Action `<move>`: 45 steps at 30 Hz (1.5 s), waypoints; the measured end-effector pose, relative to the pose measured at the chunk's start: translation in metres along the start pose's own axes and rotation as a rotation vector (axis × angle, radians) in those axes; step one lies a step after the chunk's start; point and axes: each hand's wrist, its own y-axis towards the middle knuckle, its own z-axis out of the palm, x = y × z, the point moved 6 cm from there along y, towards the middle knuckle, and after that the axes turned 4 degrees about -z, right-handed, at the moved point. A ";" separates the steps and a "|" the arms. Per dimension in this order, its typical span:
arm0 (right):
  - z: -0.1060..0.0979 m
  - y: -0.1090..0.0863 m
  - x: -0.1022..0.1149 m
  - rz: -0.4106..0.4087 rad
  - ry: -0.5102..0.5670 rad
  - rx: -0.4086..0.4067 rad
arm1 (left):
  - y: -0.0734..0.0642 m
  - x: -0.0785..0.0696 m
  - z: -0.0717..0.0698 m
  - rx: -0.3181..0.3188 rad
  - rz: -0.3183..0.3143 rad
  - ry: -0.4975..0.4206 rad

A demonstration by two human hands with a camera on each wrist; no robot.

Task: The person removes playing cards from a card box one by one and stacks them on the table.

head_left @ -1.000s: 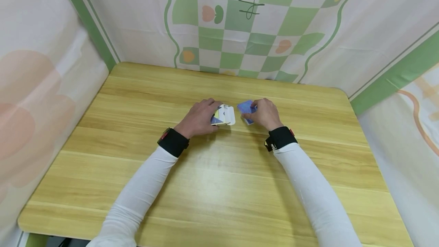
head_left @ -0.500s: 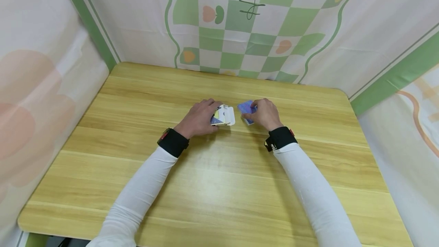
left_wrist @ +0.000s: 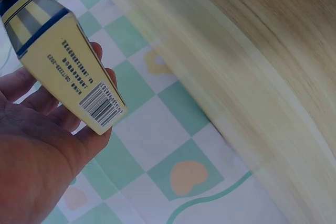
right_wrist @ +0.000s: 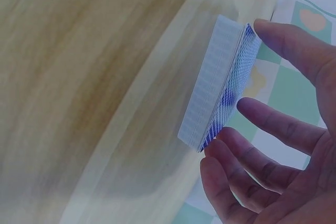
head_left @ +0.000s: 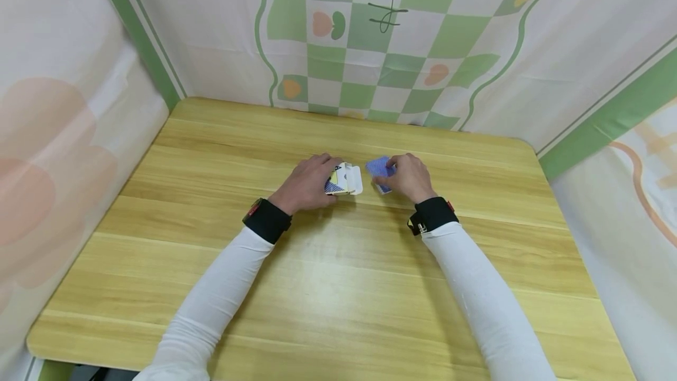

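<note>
My left hand [head_left: 305, 182] grips a playing card box [head_left: 341, 180] between thumb and fingers, near the middle of the table. Its white end flap stands open toward the right. In the left wrist view the box [left_wrist: 71, 64] shows a pale yellow side with a barcode. Just right of it, a deck of playing cards [head_left: 378, 166] with blue patterned backs lies face down on the table. My right hand [head_left: 409, 176] holds this deck by its edges. The right wrist view has the thumb at one end of the deck [right_wrist: 212, 85] and curled fingertips at the other.
The wooden table [head_left: 328, 287] reaches well beyond both hands. A printed curtain [head_left: 365, 63] with green checks hangs along its back edge. More cloth [head_left: 69, 134] flanks the left side, and the right side too.
</note>
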 end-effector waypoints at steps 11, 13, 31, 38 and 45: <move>-0.028 -0.018 0.037 -0.187 0.225 -0.246 | 0.002 -0.002 0.002 -0.008 0.019 0.008; -0.029 -0.022 0.048 -0.237 0.308 -0.225 | 0.002 -0.002 0.002 -0.011 0.021 0.008; -0.007 -0.026 0.066 -0.208 0.459 0.013 | 0.003 -0.018 -0.002 -0.016 0.076 0.014; -0.013 -0.030 0.056 -0.116 0.522 0.055 | 0.001 -0.014 -0.004 -0.017 0.060 0.010; -0.023 -0.032 0.048 -0.093 0.504 0.054 | 0.000 -0.010 -0.006 -0.017 0.040 0.001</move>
